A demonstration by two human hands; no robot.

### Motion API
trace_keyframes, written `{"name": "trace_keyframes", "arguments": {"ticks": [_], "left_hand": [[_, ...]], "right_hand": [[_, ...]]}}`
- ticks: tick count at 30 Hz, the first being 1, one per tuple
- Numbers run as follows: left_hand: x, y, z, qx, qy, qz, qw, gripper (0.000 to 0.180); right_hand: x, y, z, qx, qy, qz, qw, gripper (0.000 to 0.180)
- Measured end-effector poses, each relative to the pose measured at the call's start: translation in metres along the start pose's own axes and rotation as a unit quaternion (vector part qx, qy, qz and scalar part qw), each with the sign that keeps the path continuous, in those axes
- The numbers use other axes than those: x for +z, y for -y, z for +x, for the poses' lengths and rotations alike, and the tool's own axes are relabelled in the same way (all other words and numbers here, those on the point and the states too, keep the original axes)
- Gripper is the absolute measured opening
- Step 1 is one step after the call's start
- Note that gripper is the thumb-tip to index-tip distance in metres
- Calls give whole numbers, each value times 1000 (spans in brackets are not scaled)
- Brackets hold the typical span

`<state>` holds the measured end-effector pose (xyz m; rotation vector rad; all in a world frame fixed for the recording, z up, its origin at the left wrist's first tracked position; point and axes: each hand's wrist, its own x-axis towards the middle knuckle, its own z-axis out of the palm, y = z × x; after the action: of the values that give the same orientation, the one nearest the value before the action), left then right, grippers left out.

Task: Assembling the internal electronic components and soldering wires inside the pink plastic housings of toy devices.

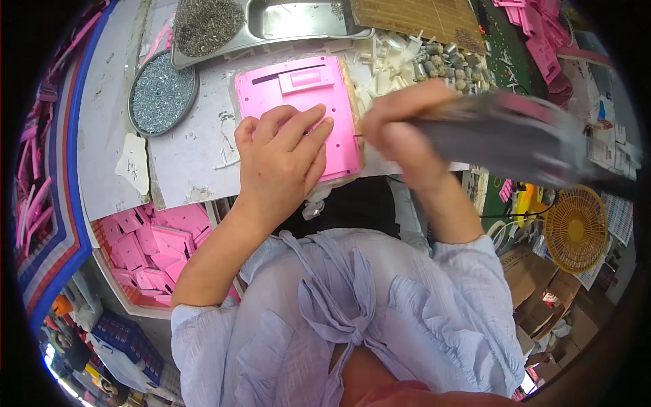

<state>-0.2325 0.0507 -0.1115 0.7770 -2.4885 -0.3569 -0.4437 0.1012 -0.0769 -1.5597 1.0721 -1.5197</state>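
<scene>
A pink plastic housing (346, 102), rectangular with a raised block and a dark slot near its far edge, lies on the table in front of me. My left hand (283, 150) rests on it, fingers stretched over its surface and slightly apart. To the right, my right hand (410, 132) is wrapped round an electric screwdriver (495, 139), dark-bodied and smeared by motion. The tool lies nearly level, its thin bit pointing left at the right part of the housing. Whether the bit touches the housing I cannot tell.
A round dish of small silvery screws (163, 93) stands at the left. Behind is a metal tray (271, 41) with more screws. White plastic pieces and small motors (451, 64) lie far right. A crate of pink parts (152, 251) sits left, a yellow fan (576, 229) right.
</scene>
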Motion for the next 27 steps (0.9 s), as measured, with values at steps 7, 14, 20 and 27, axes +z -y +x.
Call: {"name": "trace_keyframes", "arguments": {"ticks": [7, 14, 20, 27], "left_hand": [[-10, 19, 18, -51, -49, -107, 992, 36], [-37, 55, 33, 51, -98, 68, 992, 40], [-87, 90, -230, -373, -323, -126, 860, 46], [-42, 126, -621, -786, -392, -211, 428, 68]], "right_hand": [[-1, 21, -1, 11, -52, 80, 995, 26], [4, 65, 39, -78, 3, 154, 985, 25], [-15, 65, 46, -91, 65, 198, 974, 24], [26, 25, 75, -35, 65, 294, 953, 24]]}}
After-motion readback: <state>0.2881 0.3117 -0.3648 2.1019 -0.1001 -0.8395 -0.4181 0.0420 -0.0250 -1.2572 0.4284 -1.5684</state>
